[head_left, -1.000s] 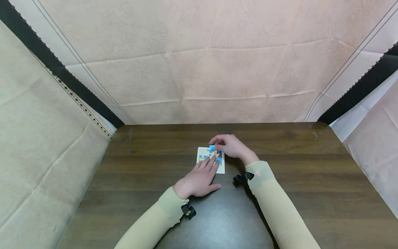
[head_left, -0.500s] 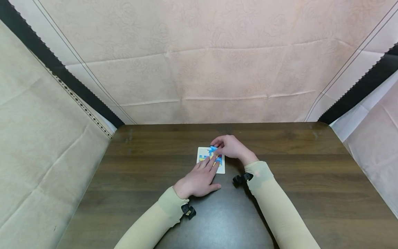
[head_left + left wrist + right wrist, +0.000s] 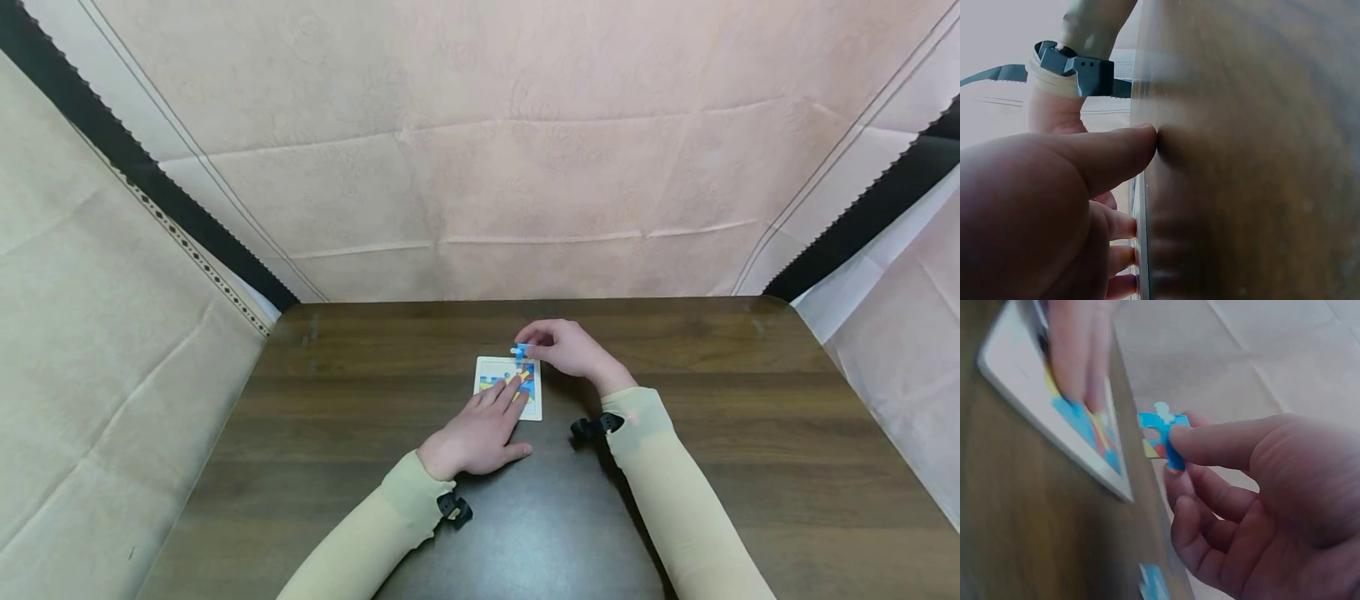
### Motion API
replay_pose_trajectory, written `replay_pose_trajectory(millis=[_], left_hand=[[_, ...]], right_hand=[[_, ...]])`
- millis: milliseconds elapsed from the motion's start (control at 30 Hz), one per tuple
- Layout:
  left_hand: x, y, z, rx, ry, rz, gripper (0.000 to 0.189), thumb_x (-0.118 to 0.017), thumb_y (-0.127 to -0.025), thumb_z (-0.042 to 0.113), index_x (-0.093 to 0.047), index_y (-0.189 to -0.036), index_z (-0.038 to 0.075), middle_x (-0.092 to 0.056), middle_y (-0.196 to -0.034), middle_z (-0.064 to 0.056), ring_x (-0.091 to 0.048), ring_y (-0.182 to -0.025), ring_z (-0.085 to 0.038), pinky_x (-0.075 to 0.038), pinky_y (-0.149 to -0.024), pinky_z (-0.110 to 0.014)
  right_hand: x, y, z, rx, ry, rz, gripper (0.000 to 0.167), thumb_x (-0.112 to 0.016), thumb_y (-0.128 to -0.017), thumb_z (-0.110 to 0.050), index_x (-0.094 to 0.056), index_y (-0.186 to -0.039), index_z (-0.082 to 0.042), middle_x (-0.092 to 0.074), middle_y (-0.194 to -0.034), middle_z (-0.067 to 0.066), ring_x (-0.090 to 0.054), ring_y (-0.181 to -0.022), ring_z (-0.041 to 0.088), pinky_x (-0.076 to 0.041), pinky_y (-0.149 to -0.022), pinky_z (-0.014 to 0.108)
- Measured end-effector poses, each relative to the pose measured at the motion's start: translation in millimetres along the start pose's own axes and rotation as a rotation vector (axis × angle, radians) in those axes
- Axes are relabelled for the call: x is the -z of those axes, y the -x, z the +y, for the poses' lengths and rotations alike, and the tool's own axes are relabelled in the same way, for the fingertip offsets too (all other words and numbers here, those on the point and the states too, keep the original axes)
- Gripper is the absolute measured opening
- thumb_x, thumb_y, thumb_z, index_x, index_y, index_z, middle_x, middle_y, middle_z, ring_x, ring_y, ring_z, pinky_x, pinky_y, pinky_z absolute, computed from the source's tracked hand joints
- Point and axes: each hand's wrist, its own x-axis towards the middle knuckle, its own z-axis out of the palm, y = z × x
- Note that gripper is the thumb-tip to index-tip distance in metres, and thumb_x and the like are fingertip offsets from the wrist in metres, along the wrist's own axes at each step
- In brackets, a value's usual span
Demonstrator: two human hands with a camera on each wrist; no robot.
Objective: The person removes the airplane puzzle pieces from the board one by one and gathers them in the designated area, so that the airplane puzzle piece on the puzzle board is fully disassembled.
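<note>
My right hand (image 3: 566, 347) pinches a blue jigsaw puzzle piece (image 3: 521, 350) between thumb and fingers, just past the far edge of a white-framed puzzle board (image 3: 491, 365). The right wrist view shows this puzzle piece (image 3: 1166, 434) with a white knob, a yellow corner and a bit of red, raised away from the board (image 3: 1022, 394). With fingers straight, my left hand (image 3: 476, 436) rests on the board, covering part of its blue, yellow and red picture. In the left wrist view, the left thumb (image 3: 1125, 147) touches the tabletop beside the board's edge.
Another light-blue piece (image 3: 1154, 583) lies on the wooden table (image 3: 375, 400), low in the right wrist view. Pale patterned cloth (image 3: 525, 183) hangs behind the table's far edge. Each wrist wears a black camera mount, such as the left mount (image 3: 454, 508).
My right hand has drawn the blue puzzle piece up and away from the board's top, a little toward the far right. The left hand stays in place.
</note>
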Motion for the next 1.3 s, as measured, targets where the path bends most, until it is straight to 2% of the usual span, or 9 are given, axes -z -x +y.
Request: replay_pose_trajectory(millis=[100, 300, 600, 733, 933, 1067, 1200, 1300], left_hand=[[-0.8, -0.2, 0.5, 0.004, 0.009, 0.000, 0.085, -0.055, -0.108, 0.057, -0.025, -0.171, 0.009, -0.007, -0.180, -0.010, -0.011, -0.164, -0.033, -0.019, -0.130, -0.050], [-2.3, -0.9, -0.2, 0.002, 0.018, 0.004, 0.085, -0.055, -0.108, 0.056, -0.024, -0.171, 0.008, -0.007, -0.180, -0.011, -0.011, -0.164, -0.034, -0.019, -0.130, -0.050], [-5.1, -0.3, -1.6, -0.003, 0.020, 0.008, 0.084, -0.056, -0.109, 0.054, -0.024, -0.171, 0.007, -0.006, -0.180, -0.012, -0.011, -0.164, -0.035, -0.019, -0.130, -0.051], [-4.9, -0.6, -1.6, -0.013, 0.028, 0.018, 0.084, -0.056, -0.109, 0.053, -0.024, -0.171, 0.007, -0.006, -0.180, -0.012, -0.011, -0.164, -0.035, -0.019, -0.130, -0.051], [-8.4, -3.2, -4.3, -0.021, 0.031, 0.025, 0.085, -0.055, -0.109, 0.055, -0.022, -0.172, 0.008, -0.004, -0.180, -0.012, -0.009, -0.164, -0.035, -0.018, -0.130, -0.052], [-9.9, -4.0, -5.1, -0.021, 0.034, 0.029, 0.085, -0.054, -0.109, 0.055, -0.021, -0.172, 0.008, -0.002, -0.180, -0.011, -0.009, -0.164, -0.034, -0.018, -0.130, -0.053], [-9.3, -3.6, -4.5, -0.017, 0.034, 0.024, 0.085, -0.054, -0.109, 0.055, -0.021, -0.172, 0.008, -0.003, -0.180, -0.011, -0.009, -0.164, -0.034, -0.017, -0.130, -0.053], [-8.0, -2.7, -3.3, -0.016, 0.030, 0.020, 0.084, -0.055, -0.109, 0.054, -0.022, -0.171, 0.007, -0.005, -0.180, -0.012, -0.010, -0.164, -0.035, -0.018, -0.130, -0.052]], right_hand=[[11, 8.1, 11, -0.014, -0.008, 0.022, 0.018, -0.072, -0.105, -0.021, -0.079, -0.122, -0.020, -0.072, -0.105, 0.001, -0.063, -0.095, 0.025, -0.054, -0.082, 0.042], [38, 29.7, 34, -0.062, 0.017, 0.053, 0.020, -0.070, -0.107, -0.022, -0.078, -0.125, -0.018, -0.074, -0.108, 0.003, -0.065, -0.096, 0.024, -0.055, -0.084, 0.042], [65, 51.6, 62, -0.180, -0.071, 0.075, 0.024, -0.070, -0.106, -0.021, -0.076, -0.126, -0.009, -0.073, -0.113, 0.011, -0.068, -0.097, 0.029, -0.056, -0.086, 0.043], [71, 54.7, 69, -0.194, -0.052, 0.066, 0.024, -0.072, -0.105, -0.022, -0.077, -0.123, -0.007, -0.074, -0.115, 0.011, -0.067, -0.099, 0.028, -0.057, -0.089, 0.042], [74, 56.7, 74, -0.204, 0.023, 0.074, 0.024, -0.073, -0.104, -0.020, -0.078, -0.122, -0.005, -0.075, -0.113, 0.011, -0.065, -0.096, 0.026, -0.054, -0.087, 0.041], [75, 57.6, 75, -0.214, 0.060, 0.064, 0.033, -0.081, -0.098, -0.023, -0.077, -0.125, -0.005, -0.075, -0.114, 0.010, -0.064, -0.099, 0.026, -0.052, -0.087, 0.040], [76, 59.7, 74, -0.210, 0.104, 0.026, 0.043, -0.088, -0.091, -0.022, -0.076, -0.129, -0.005, -0.074, -0.115, 0.011, -0.065, -0.105, 0.029, -0.053, -0.091, 0.044], [74, 61.4, 73, -0.199, 0.134, 0.029, 0.039, -0.087, -0.091, -0.017, -0.077, -0.126, -0.003, -0.075, -0.115, 0.013, -0.066, -0.106, 0.031, -0.054, -0.093, 0.048]])
